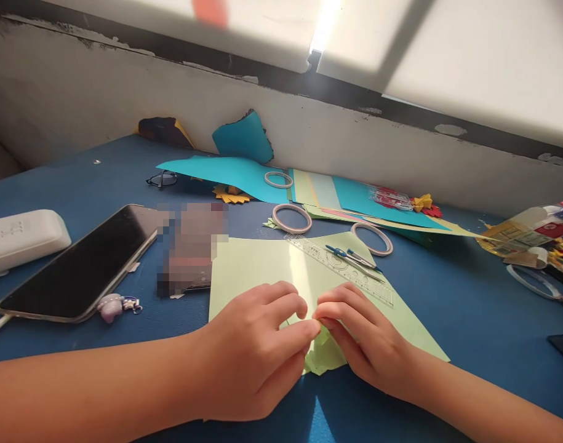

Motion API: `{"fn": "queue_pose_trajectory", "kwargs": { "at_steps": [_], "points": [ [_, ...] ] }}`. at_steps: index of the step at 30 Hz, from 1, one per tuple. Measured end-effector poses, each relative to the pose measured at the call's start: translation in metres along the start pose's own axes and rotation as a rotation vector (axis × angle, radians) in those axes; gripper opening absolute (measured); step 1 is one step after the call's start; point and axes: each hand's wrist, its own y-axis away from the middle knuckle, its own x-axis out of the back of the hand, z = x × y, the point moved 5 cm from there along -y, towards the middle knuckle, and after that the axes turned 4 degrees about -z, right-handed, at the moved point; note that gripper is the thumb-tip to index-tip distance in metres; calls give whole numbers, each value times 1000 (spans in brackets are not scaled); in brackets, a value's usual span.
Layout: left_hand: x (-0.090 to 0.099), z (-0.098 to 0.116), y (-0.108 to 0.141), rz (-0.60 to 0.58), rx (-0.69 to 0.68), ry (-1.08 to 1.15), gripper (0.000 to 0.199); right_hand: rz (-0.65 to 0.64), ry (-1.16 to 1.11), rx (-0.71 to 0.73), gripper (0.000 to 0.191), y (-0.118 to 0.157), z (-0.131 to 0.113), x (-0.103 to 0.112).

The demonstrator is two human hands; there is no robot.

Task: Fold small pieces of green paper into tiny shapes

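Pale green sheets (253, 264) lie on the blue table. Over their near edge, my left hand (267, 344) is closed, thumb and finger pinched at a small folded green paper piece (325, 354). My right hand (368, 338) meets it fingertip to fingertip, also pinching the piece, whose upper part the fingers hide. Beyond the hands, a clear ruler (371, 286) lies slanted on the sheets, with a blue compass (339, 251) and a pen beside it.
A phone (87, 264), a white case (23, 240) and a small charm (111, 307) are at the left. Tape rolls (291, 219), blue paper (226, 172) and coloured sheets lie behind. A bottle (521, 227) and scissors (535, 283) are at the right.
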Motion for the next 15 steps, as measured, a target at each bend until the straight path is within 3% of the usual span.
{"fn": "queue_pose_trajectory", "kwargs": {
  "at_steps": [11,15],
  "points": [
    [-5,4,-5,-152,-9,13,23,-13,30,22,19,-3,-2,-1],
    [0,3,-4,-60,2,22,22,73,9,-245,9,-3,5,1]
  ]
}}
